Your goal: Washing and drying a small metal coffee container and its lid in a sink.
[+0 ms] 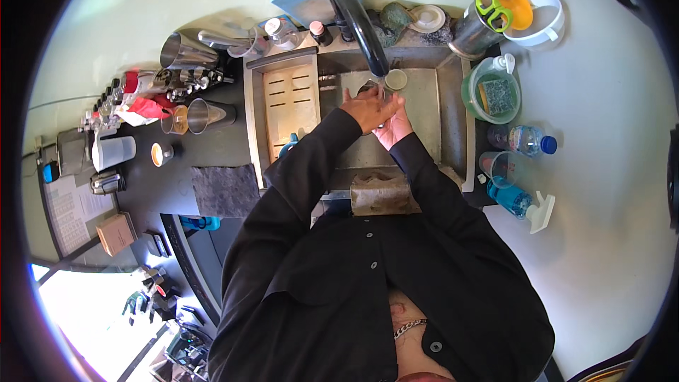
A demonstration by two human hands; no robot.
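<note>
Both hands meet inside the metal sink, below the black faucet. My left hand lies with its back up over a clear glass vessel, which is mostly hidden. Palm up, my right hand supports the same vessel from the lower right. The fingers hide its shape and anything inside it. Just beyond the hands, a pale round dish or lid rests on the sink floor. I cannot make out whether water is running.
A slotted tray fills the sink's left side, with a blue cup partly behind my sleeve. Brown cloth drapes the front rim. To the right stand a sponge tub and a spray bottle; metal cups stand left.
</note>
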